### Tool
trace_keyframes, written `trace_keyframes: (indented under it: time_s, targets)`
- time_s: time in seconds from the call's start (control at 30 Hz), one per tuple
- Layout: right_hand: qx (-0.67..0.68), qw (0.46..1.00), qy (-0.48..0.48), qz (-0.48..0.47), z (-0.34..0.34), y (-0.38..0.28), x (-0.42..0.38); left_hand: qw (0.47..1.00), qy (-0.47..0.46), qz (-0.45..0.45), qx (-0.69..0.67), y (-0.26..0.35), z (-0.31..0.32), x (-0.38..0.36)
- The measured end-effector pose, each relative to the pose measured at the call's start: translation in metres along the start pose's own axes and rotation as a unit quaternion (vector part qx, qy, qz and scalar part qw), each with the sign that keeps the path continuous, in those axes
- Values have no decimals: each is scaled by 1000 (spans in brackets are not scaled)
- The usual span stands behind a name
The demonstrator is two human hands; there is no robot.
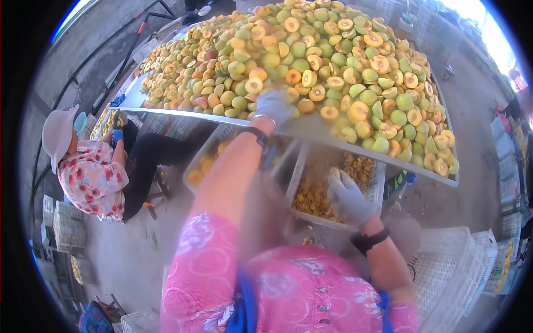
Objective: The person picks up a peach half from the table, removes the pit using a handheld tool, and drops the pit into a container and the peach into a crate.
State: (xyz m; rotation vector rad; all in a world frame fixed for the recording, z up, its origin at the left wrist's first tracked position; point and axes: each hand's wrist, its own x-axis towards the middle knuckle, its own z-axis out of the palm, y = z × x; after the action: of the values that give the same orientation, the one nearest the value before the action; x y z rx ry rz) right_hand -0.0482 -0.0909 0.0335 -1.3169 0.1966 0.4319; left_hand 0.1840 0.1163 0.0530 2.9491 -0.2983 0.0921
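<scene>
A big heap of halved yellow-green stone fruit [311,61], many halves showing a brown pit or hollow, covers the metal-edged table [194,115]. My left hand [273,108], in a pale glove, is at the near edge of the heap among the fruit. Motion smears its fingers. My right hand [351,198], also gloved, is over a white crate [300,166] of small brown-yellow pieces [316,194]. Its fingers are curled together at the tips, and what they hold, if anything, is too small to make out.
Another crate [191,164] with yellow fruit stands under the table edge, left of the first. A person [91,172] in a light hat sits at the left, wearing blue gloves. White crates [449,266] are stacked at the lower right, and more crates [69,227] stand far left.
</scene>
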Motion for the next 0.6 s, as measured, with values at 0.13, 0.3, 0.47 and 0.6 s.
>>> trace_keyframes:
  time_s: [0.13, 0.3, 0.47, 0.6]
  targets:
    - [41, 999, -10, -10, -18, 31, 16, 998, -34, -4, 49, 7, -3, 12]
    - [-55, 997, -12, -48, -12, 0, 6, 997, -21, -47, -57, 10, 7, 12]
    - [-5, 1000, 5, -31, -10, -4, 2, 729, -35, -72, -680, 24, 25, -14]
    - [10, 999, 38, 14, -11, -9, -1, 581, -106, -73, -804, 65, 1, -68]
